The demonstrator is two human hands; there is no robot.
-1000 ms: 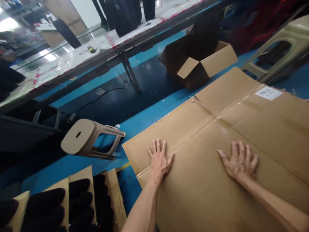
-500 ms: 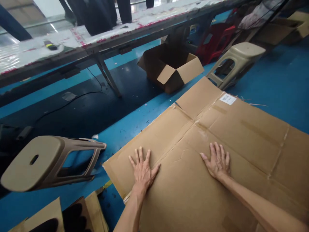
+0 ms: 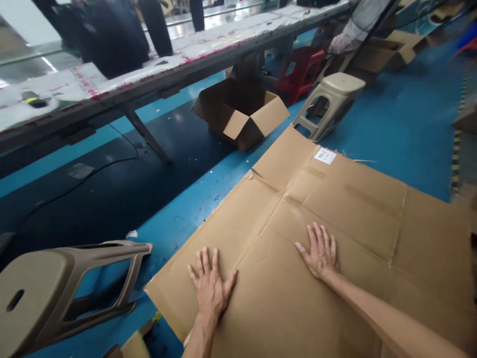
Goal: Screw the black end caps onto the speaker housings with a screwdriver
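Note:
A large flattened cardboard box (image 3: 276,288) stretches across the lower right of the head view, creased along its fold lines. My left hand (image 3: 210,286) lies flat on it with fingers spread, near the crease by its left edge. Farther right, my right hand (image 3: 319,251) also rests palm down on the cardboard, its fingers stretched out. Neither hand holds anything. A white printed label (image 3: 325,156) is stuck near the far edge of the cardboard, beyond my right hand.
A beige plastic stool (image 3: 33,293) lies tipped over at the left; another stool (image 3: 343,83) stands past the cardboard. An open carton (image 3: 238,124) sits on the blue floor beside a long workbench (image 3: 149,82). A red stool (image 3: 300,74) is farther back.
The view has swung right, so the surroundings appear shifted left. Both hands remain flat at about the same places on the cardboard.

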